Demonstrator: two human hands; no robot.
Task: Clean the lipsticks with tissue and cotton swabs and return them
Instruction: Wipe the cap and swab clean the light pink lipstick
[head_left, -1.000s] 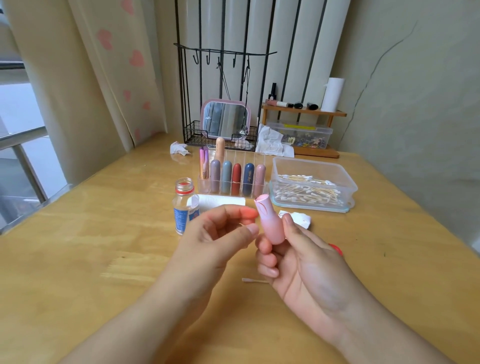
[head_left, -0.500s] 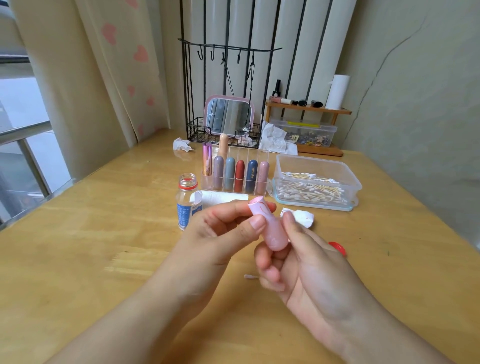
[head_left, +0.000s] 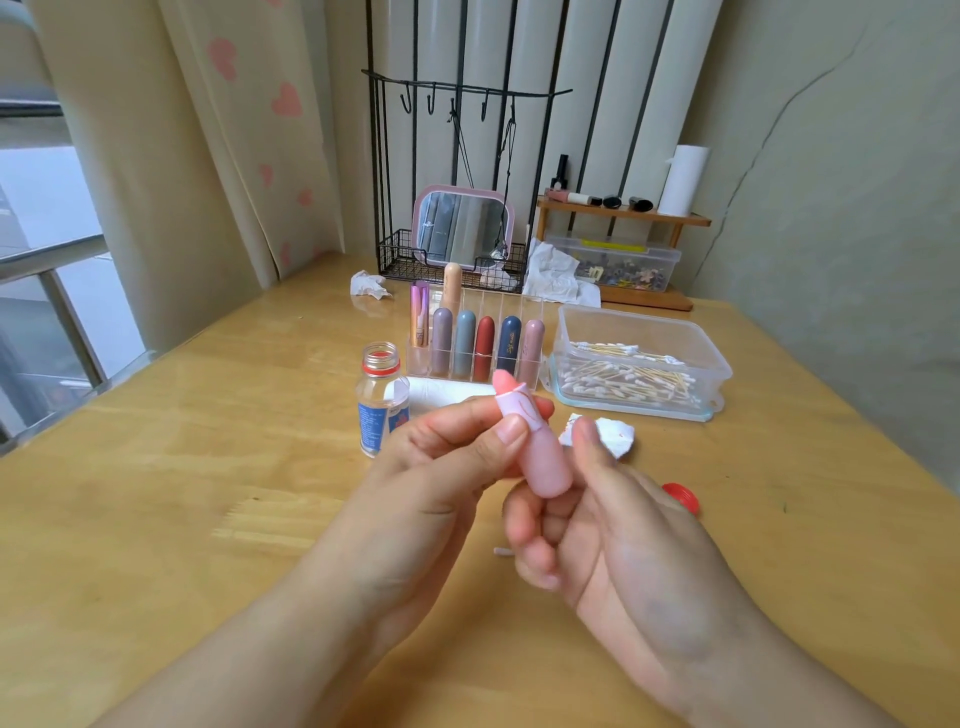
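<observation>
I hold an uncapped pink lipstick (head_left: 543, 452) upright above the table, its pale pink bullet showing at the top. My right hand (head_left: 613, 551) grips its lower body. My left hand (head_left: 441, 467) pinches the upper collar with thumb and forefinger. Behind stands a clear organiser (head_left: 478, 338) with several capped lipsticks. A clear box of cotton swabs (head_left: 636, 364) sits to its right. A stained tissue wad (head_left: 608, 434) lies just behind my right thumb. One cotton swab (head_left: 501, 552) lies on the table under my hands.
An open small bottle (head_left: 378, 397) stands left of my hands, its red cap (head_left: 681, 496) lying at the right. A white roll (head_left: 447, 389) lies before the organiser. Further back are a mirror (head_left: 462, 228), wire rack, crumpled tissues (head_left: 558, 280) and a wooden shelf (head_left: 623, 213).
The lipstick's pink bullet now stands higher out of the tube than before. My left fingers have closed onto the collar, and both hands stay in much the same place.
</observation>
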